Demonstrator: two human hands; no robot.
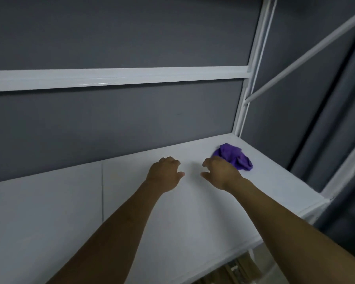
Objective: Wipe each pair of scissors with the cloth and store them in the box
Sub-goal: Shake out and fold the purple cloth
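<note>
The left grip [164,174] and right grip [221,173] hover mid-frame over the flat white worktop [70,212], fingers loosely curled, holding nothing. The crumpled purple cloth [239,158] lies right of centre, just beyond the right grip; no scissors or box show. The step looks like fetching: next, the right grip likely needs to take the cloth.

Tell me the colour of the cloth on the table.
Purple. The cloth shows best in the head view, crumpled by the right hand.
</note>
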